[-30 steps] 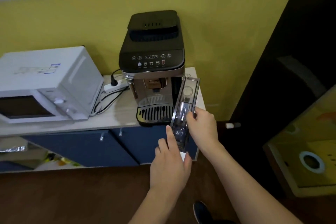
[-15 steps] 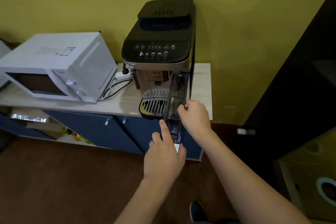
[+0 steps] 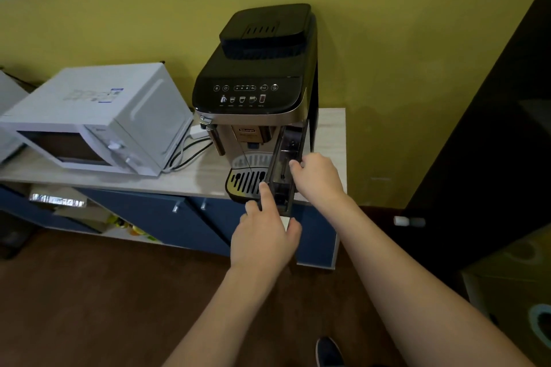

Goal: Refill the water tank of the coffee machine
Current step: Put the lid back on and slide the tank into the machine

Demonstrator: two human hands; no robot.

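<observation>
A black and silver coffee machine (image 3: 253,92) stands on a pale wooden counter (image 3: 331,128). Its clear, narrow water tank (image 3: 281,167) sits in the slot on the machine's right side, with its front end sticking out past the drip tray. My right hand (image 3: 317,177) grips the tank's right edge near the top. My left hand (image 3: 264,235) holds the tank's front lower end, index finger pressed along its left edge. The tank's bottom is hidden behind my left hand.
A white microwave (image 3: 95,116) stands to the left, with cables (image 3: 185,155) between it and the machine. Blue cabinet doors (image 3: 167,217) are under the counter, with an open shelf of items at left. A dark door (image 3: 492,128) is on the right.
The tank has slid back into the machine's side slot, from angled out to nearly seated. Both hands followed it toward the machine, and the view shifted left.
</observation>
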